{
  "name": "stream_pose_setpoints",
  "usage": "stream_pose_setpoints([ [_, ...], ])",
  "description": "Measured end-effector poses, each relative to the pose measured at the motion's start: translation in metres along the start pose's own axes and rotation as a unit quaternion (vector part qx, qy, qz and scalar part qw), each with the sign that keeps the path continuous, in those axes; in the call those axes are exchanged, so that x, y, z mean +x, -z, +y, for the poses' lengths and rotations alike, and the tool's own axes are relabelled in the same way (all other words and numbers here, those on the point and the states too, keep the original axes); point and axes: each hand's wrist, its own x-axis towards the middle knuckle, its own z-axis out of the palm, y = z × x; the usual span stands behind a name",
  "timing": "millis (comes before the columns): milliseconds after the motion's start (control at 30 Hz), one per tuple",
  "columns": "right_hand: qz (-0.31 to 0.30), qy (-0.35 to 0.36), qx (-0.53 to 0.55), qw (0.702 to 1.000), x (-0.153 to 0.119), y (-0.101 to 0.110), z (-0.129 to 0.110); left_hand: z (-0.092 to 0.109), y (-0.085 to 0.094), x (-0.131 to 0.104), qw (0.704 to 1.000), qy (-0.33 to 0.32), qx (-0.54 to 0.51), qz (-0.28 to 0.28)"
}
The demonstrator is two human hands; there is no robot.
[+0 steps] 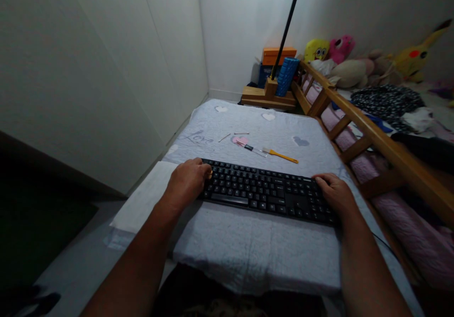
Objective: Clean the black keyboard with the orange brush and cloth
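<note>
A black computer keyboard [255,187] lies across the cloth-covered table in front of me, its right end a little nearer to me. My left hand [189,180] is closed round its left end, thumb over the edge keys. At the right end my right hand [333,191] grips the keyboard, with the thumb along the top corner and the other fingers partly hidden. Beyond the keyboard lie a yellow-handled brush [282,155], a slim clear-handled brush [251,148] and two cotton swabs, one of them the swab [224,137] on the left.
A white cloth or paper [147,196] lies at the table's left edge. The wooden bed rail [369,127] runs along the right side, with plush toys behind it. White cabinet doors [142,71] stand to the left. A lamp stand [271,90] is at the far end.
</note>
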Motion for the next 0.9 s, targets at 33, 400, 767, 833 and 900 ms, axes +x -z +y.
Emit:
stream_pose_setpoints([
  [33,-0.001,0.002,0.0,1.0,0.0,0.0,0.001,0.0,0.002,0.0,1.0,0.002,0.012,0.003],
  [400,0.001,0.006,-0.001,1.0,0.001,0.0,0.0,0.064,-0.01,0.018,0.983,-0.152,-0.087,0.047],
  [767,0.002,0.002,0.002,1.0,0.001,-0.001,0.0,0.064,-0.024,0.023,0.987,-0.154,-0.022,0.041],
  [833,0.003,0.004,0.003,1.0,0.001,-0.001,0.0,0.057,-0.021,0.021,0.989,-0.139,-0.021,0.039],
  [900,0.002,0.008,0.001,1.0,0.001,-0.001,0.0,0.048,-0.019,0.019,0.991,-0.123,-0.024,0.038],
])
